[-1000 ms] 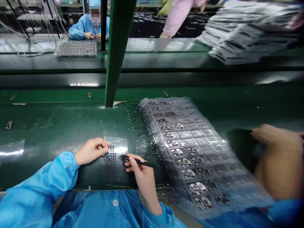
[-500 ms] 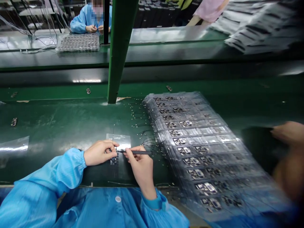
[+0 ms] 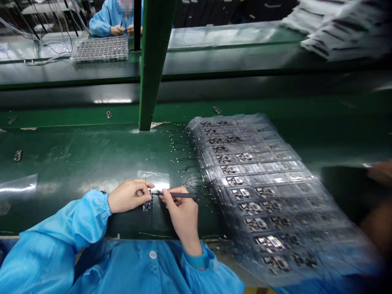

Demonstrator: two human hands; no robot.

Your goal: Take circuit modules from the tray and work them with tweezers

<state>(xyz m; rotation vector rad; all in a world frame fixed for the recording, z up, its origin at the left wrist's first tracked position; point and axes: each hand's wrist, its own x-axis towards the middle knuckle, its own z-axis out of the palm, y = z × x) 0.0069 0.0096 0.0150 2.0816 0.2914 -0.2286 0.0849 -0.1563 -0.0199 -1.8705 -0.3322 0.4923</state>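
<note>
My left hand (image 3: 128,196) rests on the green bench with its fingers curled, pinching at a small clear sheet (image 3: 154,192) that carries a grid of tiny dark parts. A thin wire stands up from the pinch. My right hand (image 3: 181,214) grips black tweezers (image 3: 176,195) whose tips point left and meet the left fingertips over the parts. Both arms are in blue sleeves.
A long fanned stack of clear bagged circuit parts (image 3: 263,192) lies to the right, with loose thin wires (image 3: 186,175) beside it. A green post (image 3: 153,65) rises behind. Another person's blurred hand (image 3: 379,204) is at far right. A worker in blue sits behind a parts tray (image 3: 101,49).
My right hand moved the tweezers left until their tips met my left fingers over the small sheet. The blurred hand at right drew further toward the edge of view.
</note>
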